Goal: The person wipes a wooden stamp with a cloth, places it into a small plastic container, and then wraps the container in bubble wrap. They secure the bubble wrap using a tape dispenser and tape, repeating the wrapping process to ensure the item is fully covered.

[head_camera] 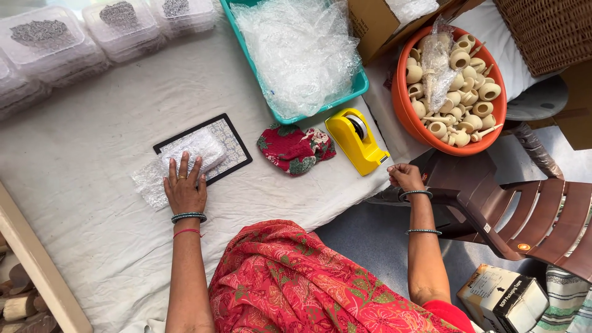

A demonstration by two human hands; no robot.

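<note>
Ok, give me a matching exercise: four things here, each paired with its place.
Things:
1. left hand
2. tape dispenser
3. clay pots
4. right hand

Places:
A. in the orange bowl
B. at the white cloth's edge, closed
C. flat on bubble wrap over the framed panel
D. beside the floral pouch

Pairs: 1-C, 2-D, 3-A, 4-B

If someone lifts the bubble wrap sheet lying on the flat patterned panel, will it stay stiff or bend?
The bubble wrap sheet probably flops: it already lies crumpled under the left hand. It looks thin and clear, so likely very light. It may slide off the flat panel.
</note>
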